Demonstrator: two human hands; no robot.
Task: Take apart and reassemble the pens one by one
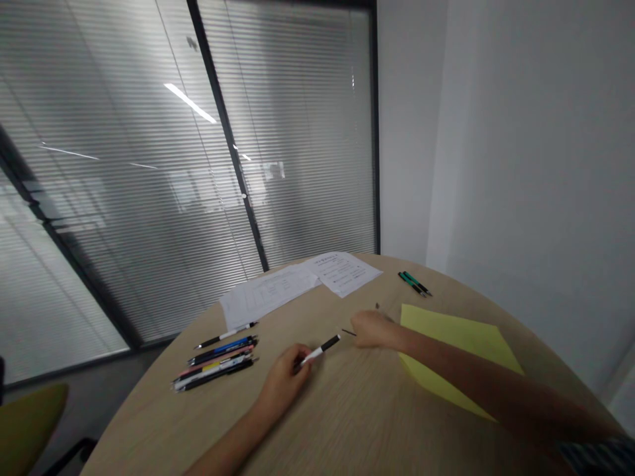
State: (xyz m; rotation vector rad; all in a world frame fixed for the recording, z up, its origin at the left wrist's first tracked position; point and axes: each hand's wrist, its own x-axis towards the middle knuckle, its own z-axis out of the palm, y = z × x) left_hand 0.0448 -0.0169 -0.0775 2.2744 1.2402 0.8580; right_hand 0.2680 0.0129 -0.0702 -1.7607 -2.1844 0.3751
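Note:
My left hand (pixel 284 385) is closed around a white pen barrel with a black grip (pixel 330 342), its black end pointing up and to the right. Across from it, my right hand (pixel 371 328) is closed, and a thin dark pen refill (pixel 349 332) sticks out of it toward the pen. A gap separates the refill from the pen's black end. Just behind the right hand shows a small dark piece (pixel 377 306), too small to name. The right forearm crosses above a yellow sheet of paper (pixel 449 320) and hides part of it.
Left of my hands, several pens (pixel 218 362) lie side by side, with a white-and-black pen (pixel 225 336) behind them. Printed sheets (pixel 272 291) lie along the far edge of the round table (pixel 347 423). Two green-and-black pens (pixel 415 283) rest at the far right.

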